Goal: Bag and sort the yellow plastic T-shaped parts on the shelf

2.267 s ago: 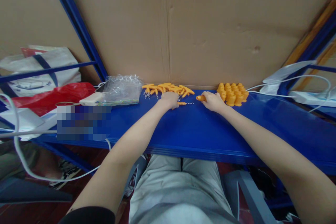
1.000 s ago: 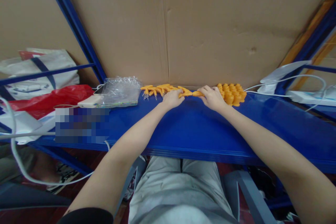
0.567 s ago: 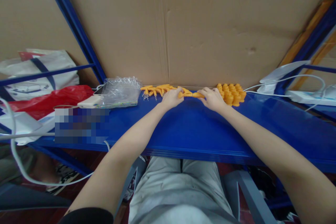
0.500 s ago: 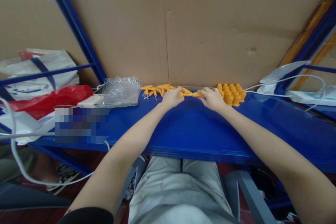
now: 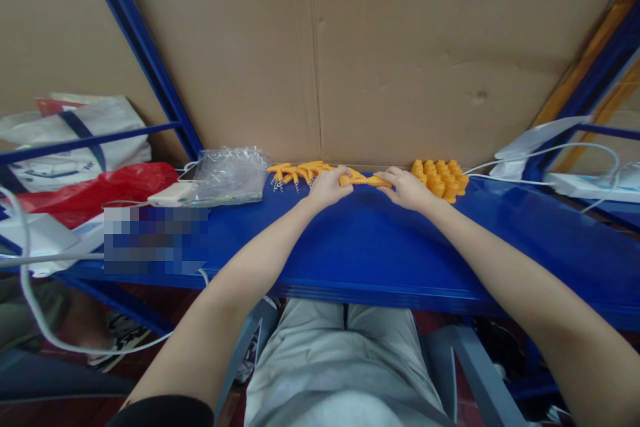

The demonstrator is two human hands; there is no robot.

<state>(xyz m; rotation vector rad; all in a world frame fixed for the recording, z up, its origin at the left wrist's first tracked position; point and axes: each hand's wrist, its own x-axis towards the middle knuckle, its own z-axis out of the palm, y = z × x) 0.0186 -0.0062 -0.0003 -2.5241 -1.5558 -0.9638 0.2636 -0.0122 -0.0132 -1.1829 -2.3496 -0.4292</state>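
My left hand (image 5: pixel 327 188) is closed around one end of a long orange piece (image 5: pixel 369 180) with a narrow, ribbed-looking middle. The fingers of my right hand (image 5: pixel 405 189) pinch its other end, so the piece lies level between both hands just above the shelf. Its exact kind is too small to make out. Left of my left hand lies a pile of orange branching pieces (image 5: pixel 287 169) with thin metal chains or rings. Beside my right hand stands a block of several stubby orange pieces (image 5: pixel 441 180) in close rows. My fingers hide parts of the held piece.
The blue shelf (image 5: pixel 370 253) ends in a front edge above my lap. A cardboard panel (image 5: pixel 400 67) rises behind it. Farther left are a clear plastic bag (image 5: pixel 233 173), a red bag (image 5: pixel 100 190) and a white cable (image 5: pixel 30 293). Blue posts (image 5: pixel 145 60) flank the shelf.
My right hand has shifted very slightly to the right, and a little more of the orange piece's right end shows. My left hand has barely moved and keeps its hold.
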